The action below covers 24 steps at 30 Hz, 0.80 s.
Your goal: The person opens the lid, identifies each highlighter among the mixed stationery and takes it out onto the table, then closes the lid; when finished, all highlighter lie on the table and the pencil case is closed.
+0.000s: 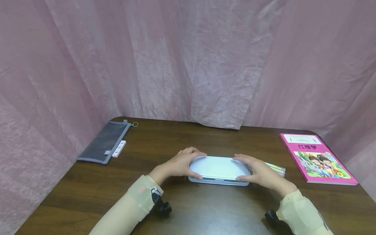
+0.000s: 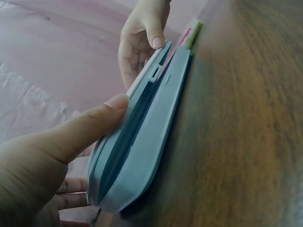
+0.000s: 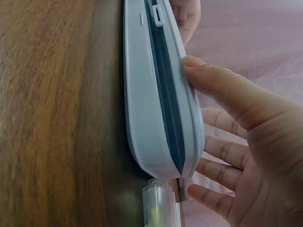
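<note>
A pale blue-grey pencil case (image 1: 220, 167) lies on the table before the person, its lid slightly raised along the front edge. The left hand (image 1: 184, 164) grips the lid at its left end, thumb on the front edge and fingers behind. At the other end the right hand (image 1: 260, 172) grips it likewise. Both wrist views show a dark gap between the lid and the case base (image 2: 156, 127), with a small latch loop (image 3: 158, 15) on the lid. Highlighters (image 1: 277, 169) lie by the case's right end, partly hidden by the right hand. What the case holds is hidden.
A grey zip pouch (image 1: 104, 142) lies at the left of the brown wooden table (image 1: 164, 137), beside a small white block (image 1: 119, 148). To the right is a pink book (image 1: 318, 160) with a picture cover. Pink curtains (image 1: 176, 65) hang behind and at both sides.
</note>
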Each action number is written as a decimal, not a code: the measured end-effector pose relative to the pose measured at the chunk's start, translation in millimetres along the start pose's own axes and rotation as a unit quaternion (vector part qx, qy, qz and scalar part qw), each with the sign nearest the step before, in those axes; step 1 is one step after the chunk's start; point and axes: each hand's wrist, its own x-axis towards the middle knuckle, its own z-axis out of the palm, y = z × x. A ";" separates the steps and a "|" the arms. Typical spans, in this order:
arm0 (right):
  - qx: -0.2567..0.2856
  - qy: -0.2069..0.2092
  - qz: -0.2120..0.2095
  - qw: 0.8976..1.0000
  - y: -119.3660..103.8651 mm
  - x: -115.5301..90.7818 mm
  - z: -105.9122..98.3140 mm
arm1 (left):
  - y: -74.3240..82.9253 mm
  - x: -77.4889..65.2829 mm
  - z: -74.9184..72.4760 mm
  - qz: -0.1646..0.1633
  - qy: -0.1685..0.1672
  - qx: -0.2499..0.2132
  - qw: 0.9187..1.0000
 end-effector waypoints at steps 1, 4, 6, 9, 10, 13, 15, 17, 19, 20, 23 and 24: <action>-0.001 -0.001 -0.001 1.000 0.1 0.1 0.3 | 0.2 -0.1 0.5 0.000 -0.001 0.005 1.000; -0.009 -0.002 -0.010 1.000 0.5 0.3 1.6 | -0.1 -0.1 2.7 -0.003 0.001 0.026 1.000; -0.016 0.000 -0.016 1.000 0.2 0.5 2.3 | -0.5 -0.1 3.9 -0.006 0.004 0.040 0.999; -0.019 0.001 -0.015 1.000 -0.8 0.8 2.5 | -0.7 -0.6 4.7 -0.011 0.009 0.051 0.999; -0.020 0.000 -0.014 1.000 -0.9 0.9 2.3 | -0.7 -0.7 4.8 -0.011 0.011 0.053 0.998; -0.020 -0.002 -0.008 1.000 -1.2 1.1 2.0 | -0.3 -1.0 5.3 -0.012 0.016 0.053 0.998; -0.019 -0.005 -0.005 1.000 -0.5 1.1 2.4 | 0.0 -1.3 5.9 -0.012 0.019 0.053 0.998; -0.017 -0.008 -0.004 1.000 0.2 1.2 3.1 | -0.4 -1.5 7.0 -0.014 0.021 0.055 0.998; -0.015 -0.010 -0.005 1.000 0.9 1.4 4.0 | -1.0 -1.5 8.2 -0.016 0.023 0.058 0.998; -0.017 -0.011 -0.008 1.000 1.4 1.5 4.5 | -1.3 -1.6 8.8 -0.015 0.024 0.059 0.998; -0.016 -0.011 -0.005 1.000 2.2 1.8 5.3 | -2.0 -1.0 10.6 -0.012 0.029 0.064 0.997; -0.017 -0.011 -0.004 1.000 2.7 1.8 5.6 | -2.0 -0.8 10.9 -0.010 0.031 0.066 0.997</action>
